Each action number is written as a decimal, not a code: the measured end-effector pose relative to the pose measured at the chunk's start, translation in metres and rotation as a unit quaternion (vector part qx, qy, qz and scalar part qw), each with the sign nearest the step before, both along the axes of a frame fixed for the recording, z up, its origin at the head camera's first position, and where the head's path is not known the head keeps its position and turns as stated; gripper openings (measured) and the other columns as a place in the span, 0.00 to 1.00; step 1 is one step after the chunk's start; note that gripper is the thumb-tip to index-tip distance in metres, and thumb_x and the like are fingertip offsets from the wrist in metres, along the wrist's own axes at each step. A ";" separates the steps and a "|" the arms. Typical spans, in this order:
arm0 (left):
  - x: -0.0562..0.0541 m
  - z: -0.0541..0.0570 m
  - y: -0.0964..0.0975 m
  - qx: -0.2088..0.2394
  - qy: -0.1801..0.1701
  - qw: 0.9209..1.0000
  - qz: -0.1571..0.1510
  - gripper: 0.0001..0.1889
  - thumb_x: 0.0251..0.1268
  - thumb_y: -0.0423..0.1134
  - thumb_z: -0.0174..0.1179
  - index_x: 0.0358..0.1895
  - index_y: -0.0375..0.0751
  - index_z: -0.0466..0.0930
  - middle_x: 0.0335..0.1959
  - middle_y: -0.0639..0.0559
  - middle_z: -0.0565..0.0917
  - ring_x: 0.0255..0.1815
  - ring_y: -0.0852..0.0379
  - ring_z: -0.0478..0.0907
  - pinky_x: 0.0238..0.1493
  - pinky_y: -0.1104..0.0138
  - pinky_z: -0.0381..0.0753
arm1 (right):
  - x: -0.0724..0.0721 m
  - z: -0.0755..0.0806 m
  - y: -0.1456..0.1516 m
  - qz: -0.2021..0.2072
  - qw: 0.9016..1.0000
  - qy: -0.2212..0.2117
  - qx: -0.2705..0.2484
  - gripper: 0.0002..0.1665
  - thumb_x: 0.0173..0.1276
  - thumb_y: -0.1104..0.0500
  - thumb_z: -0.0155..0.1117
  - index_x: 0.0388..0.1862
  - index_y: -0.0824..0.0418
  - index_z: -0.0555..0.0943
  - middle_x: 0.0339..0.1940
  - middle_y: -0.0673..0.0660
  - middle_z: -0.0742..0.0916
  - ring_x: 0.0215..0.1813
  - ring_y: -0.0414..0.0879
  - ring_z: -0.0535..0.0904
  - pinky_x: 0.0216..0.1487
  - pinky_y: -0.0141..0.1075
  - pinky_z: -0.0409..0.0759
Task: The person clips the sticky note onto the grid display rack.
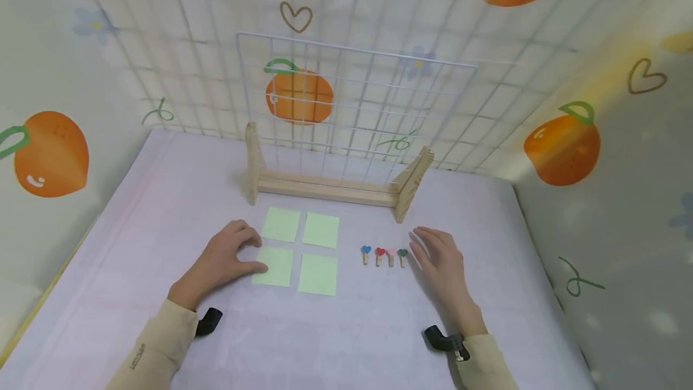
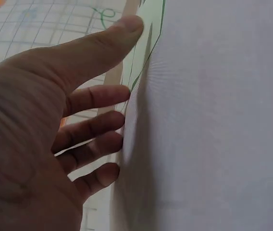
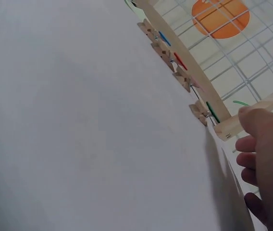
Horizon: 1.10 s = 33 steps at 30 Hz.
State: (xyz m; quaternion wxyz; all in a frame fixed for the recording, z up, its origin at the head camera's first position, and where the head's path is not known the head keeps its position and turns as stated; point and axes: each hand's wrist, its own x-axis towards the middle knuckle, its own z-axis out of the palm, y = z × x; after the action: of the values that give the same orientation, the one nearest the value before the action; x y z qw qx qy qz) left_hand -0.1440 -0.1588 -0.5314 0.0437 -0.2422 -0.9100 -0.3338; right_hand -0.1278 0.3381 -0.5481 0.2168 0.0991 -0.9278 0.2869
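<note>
My left hand (image 1: 226,256) is at the left edge of the near-left green sticky note (image 1: 277,269), its thumb over the paper and its fingers loosely bent. In the left wrist view the thumb (image 2: 122,33) overlaps a green sheet (image 2: 151,24), and nothing is pinched. My right hand (image 1: 441,257) lies relaxed just right of a short row of small wooden clothespins with heart tops, nearest the dark green one (image 1: 403,257). A red one (image 1: 379,256) and a blue one (image 1: 366,254) stand farther left. In the right wrist view, that hand (image 3: 271,159) holds nothing.
Several green notes form a square, including a far-right one (image 1: 321,230). Behind them a white wire grid (image 1: 357,107) stands upright in a wooden base (image 1: 327,191). Printed curtains (image 1: 595,221) enclose the white-covered table (image 1: 325,342) at the back and sides.
</note>
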 end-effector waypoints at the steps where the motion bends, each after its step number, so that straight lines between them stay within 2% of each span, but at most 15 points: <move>1: 0.000 -0.001 0.001 -0.003 0.000 1.000 -0.005 0.26 0.45 0.52 0.86 0.44 0.45 0.84 0.43 0.55 0.80 0.48 0.57 0.76 0.51 0.58 0.81 | 0.000 0.000 0.000 -0.001 1.000 0.000 0.000 0.20 0.72 0.59 0.73 0.61 0.62 0.85 0.62 0.59 0.86 0.66 0.57 0.77 0.66 0.57 0.72; 6: -0.001 -0.002 0.006 -0.013 -0.008 1.000 -0.008 0.28 0.43 0.50 0.87 0.45 0.46 0.82 0.43 0.55 0.80 0.47 0.57 0.76 0.50 0.59 0.81 | 0.002 0.000 0.001 -0.007 1.000 0.002 0.000 0.19 0.72 0.59 0.73 0.60 0.62 0.86 0.62 0.59 0.86 0.67 0.58 0.77 0.65 0.59 0.71; 11: -0.002 -0.001 0.009 -0.011 -0.029 0.999 -0.011 0.25 0.45 0.48 0.86 0.41 0.47 0.81 0.41 0.56 0.79 0.45 0.57 0.75 0.49 0.60 0.80 | 0.004 0.000 0.001 0.005 1.000 0.005 -0.011 0.19 0.71 0.60 0.74 0.59 0.62 0.87 0.61 0.59 0.87 0.66 0.56 0.77 0.67 0.52 0.70; 15: 0.000 -0.001 0.008 -0.004 -0.033 0.999 -0.014 0.23 0.46 0.46 0.86 0.39 0.47 0.81 0.40 0.57 0.79 0.43 0.58 0.75 0.47 0.61 0.79 | 0.002 0.002 0.000 0.023 1.000 0.009 -0.019 0.18 0.70 0.60 0.75 0.58 0.62 0.87 0.60 0.58 0.88 0.65 0.55 0.78 0.66 0.48 0.70; 20: 0.001 0.000 0.007 0.007 -0.042 0.999 -0.023 0.22 0.47 0.44 0.85 0.40 0.47 0.81 0.38 0.57 0.79 0.39 0.59 0.74 0.44 0.64 0.76 | 0.001 0.004 -0.004 0.026 1.000 0.005 -0.013 0.17 0.69 0.61 0.75 0.56 0.62 0.88 0.58 0.59 0.88 0.64 0.56 0.78 0.63 0.52 0.72; 25: 0.001 0.003 0.007 0.020 -0.081 0.996 -0.025 0.22 0.50 0.42 0.84 0.43 0.48 0.79 0.34 0.57 0.79 0.35 0.59 0.73 0.42 0.64 0.72 | 0.001 0.006 -0.006 0.025 1.000 -0.010 -0.008 0.18 0.69 0.60 0.76 0.56 0.62 0.87 0.58 0.58 0.88 0.65 0.56 0.77 0.64 0.55 0.72; 28: 0.000 0.001 0.006 0.027 -0.101 0.994 -0.024 0.24 0.51 0.40 0.84 0.45 0.48 0.77 0.30 0.58 0.78 0.33 0.59 0.73 0.43 0.64 0.71 | 0.002 0.007 -0.006 0.030 0.999 -0.014 -0.007 0.20 0.68 0.59 0.77 0.57 0.62 0.87 0.59 0.59 0.88 0.65 0.56 0.77 0.64 0.57 0.72; 33: -0.001 -0.002 0.006 0.034 -0.109 0.993 -0.027 0.27 0.51 0.39 0.84 0.50 0.47 0.76 0.28 0.59 0.77 0.32 0.60 0.72 0.46 0.61 0.70 | 0.004 0.008 -0.006 0.036 0.999 -0.022 0.000 0.19 0.66 0.56 0.79 0.55 0.59 0.88 0.57 0.57 0.88 0.64 0.54 0.77 0.63 0.56 0.71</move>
State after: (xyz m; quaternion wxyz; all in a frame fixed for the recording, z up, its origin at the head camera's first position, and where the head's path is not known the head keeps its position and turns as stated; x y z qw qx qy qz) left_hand -0.1446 -0.1530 -0.5336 -0.0566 -0.2267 -0.8905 -0.3903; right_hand -0.1235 0.3322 -0.5406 0.1855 0.1262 -0.9282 0.2969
